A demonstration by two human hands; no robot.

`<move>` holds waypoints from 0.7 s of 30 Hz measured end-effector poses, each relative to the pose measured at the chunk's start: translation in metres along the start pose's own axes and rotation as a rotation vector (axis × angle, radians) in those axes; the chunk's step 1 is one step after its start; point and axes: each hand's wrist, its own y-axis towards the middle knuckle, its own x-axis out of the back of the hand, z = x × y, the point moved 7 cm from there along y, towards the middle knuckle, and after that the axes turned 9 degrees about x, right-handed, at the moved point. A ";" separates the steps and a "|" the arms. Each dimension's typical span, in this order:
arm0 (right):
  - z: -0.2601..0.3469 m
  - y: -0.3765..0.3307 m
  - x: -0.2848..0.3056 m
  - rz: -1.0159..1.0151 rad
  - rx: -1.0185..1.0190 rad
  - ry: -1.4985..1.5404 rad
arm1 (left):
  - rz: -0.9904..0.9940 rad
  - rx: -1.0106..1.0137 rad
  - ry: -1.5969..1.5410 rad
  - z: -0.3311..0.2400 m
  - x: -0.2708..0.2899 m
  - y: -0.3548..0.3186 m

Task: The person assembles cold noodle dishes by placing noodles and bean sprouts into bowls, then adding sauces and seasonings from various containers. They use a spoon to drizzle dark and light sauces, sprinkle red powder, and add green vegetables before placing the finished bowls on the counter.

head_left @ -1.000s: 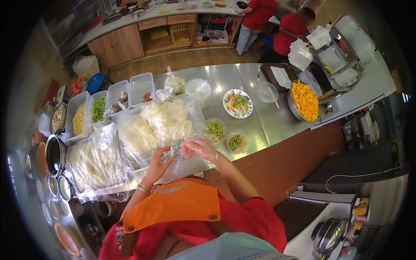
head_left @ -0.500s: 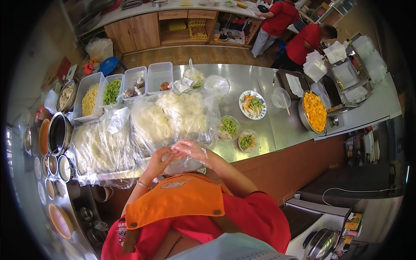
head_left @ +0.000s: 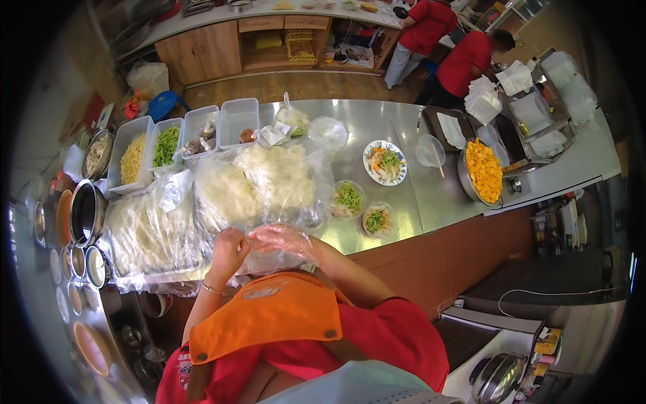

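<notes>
My left hand (head_left: 230,252) is bare and closed at the near edge of the table. What its fingers pinch, if anything, is too small to make out. Close beside it on the right, my right hand (head_left: 284,243) wears a clear plastic glove; its fingers stretch toward the left hand. Just beyond both hands lies a tray of pale noodle-like strands (head_left: 262,178) under clear plastic film. Another film-covered heap of pale strands (head_left: 151,225) fills the tray to its left. Clear film also bunches below my right hand.
Tubs of yellow strips (head_left: 132,160) and green strips (head_left: 167,145) stand behind the trays. To the right are a patterned plate of food (head_left: 385,162), two small bowls of vegetables (head_left: 348,199) and a bowl of orange chunks (head_left: 484,171). Two people in red work at the back right.
My left hand has drawn back a little from my right and curled more tightly. The gloved right fingers have straightened. The whole view has shifted slightly.
</notes>
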 end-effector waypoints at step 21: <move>0.031 -0.087 0.091 -0.587 0.298 0.355 | -0.187 0.516 -0.399 0.185 0.050 0.089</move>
